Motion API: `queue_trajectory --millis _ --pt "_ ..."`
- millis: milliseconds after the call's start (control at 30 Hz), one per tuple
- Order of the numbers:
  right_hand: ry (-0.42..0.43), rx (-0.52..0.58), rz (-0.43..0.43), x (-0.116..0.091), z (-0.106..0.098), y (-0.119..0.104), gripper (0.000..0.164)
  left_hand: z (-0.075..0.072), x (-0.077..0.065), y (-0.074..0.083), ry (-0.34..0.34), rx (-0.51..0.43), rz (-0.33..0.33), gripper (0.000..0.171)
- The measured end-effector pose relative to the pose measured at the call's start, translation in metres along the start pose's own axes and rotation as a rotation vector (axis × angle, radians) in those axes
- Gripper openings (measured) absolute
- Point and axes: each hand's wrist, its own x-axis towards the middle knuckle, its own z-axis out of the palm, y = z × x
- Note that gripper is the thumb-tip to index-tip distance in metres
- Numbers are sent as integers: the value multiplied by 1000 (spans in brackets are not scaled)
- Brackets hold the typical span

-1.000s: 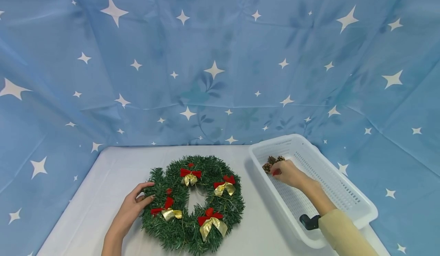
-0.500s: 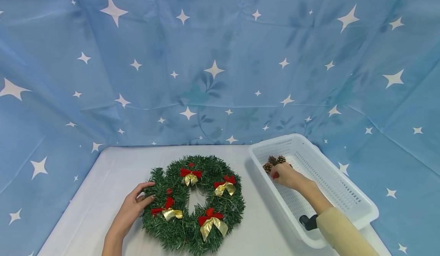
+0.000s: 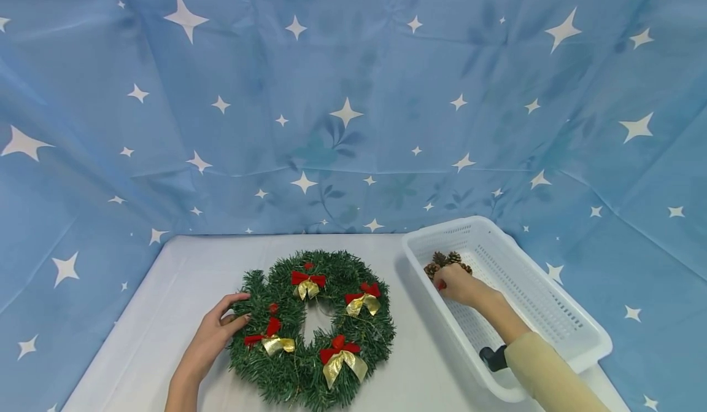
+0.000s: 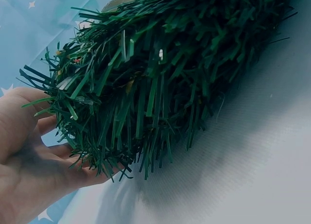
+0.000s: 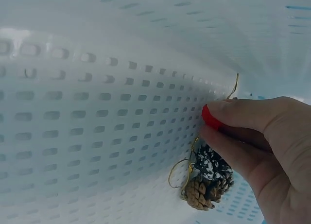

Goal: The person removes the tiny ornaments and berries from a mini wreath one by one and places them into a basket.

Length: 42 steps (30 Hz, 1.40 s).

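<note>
Right wrist view shows the right hand [image 5: 272, 148] pinching a small red piece [image 5: 211, 118] inside the white basket [image 3: 538, 286] at right, pine cones [image 5: 200, 191] just beyond. Leftward on the bench [image 3: 201, 261], the left hand [image 3: 212, 332] grips the left edge of the green wreath [image 3: 301, 375]. Picking that piece seems the step in hand; next calls for lifting it clear of the cones.

A table [image 3: 204, 261] under a white cloth carries a round green wreath [image 3: 286, 317], which lies on the near side, left of the middle. Apart from it, on the right, stands a white perforated basket [image 3: 530, 277], slanting from the far edge toward the near right.
</note>
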Motion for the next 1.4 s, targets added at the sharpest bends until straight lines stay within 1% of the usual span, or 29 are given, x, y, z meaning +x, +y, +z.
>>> queue_trajectory --millis 133,400,633,833,1133,1300,1400 --pt "-10 12 4 0 0 0 20 0 0 0 -1 -4 1 58" --pt "-4 7 5 0 3 1 24 0 -1 1 -4 -7 -7 59" --pt "15 -14 -5 -1 3 0 21 0 -1 1 0 -10 -5 59" --pt "6 -30 -11 -2 2 0 22 0 -1 0 1 -12 0 58" --pt "6 -23 -27 -3 -2 -2 29 1 -2 -1 3 -14 5 58" --pt "2 -23 -29 -3 -6 -3 26 1 -2 -1 0 -16 7 58" --pt "-7 -10 -14 -3 -10 -5 24 1 -2 -1 1 -17 9 58"
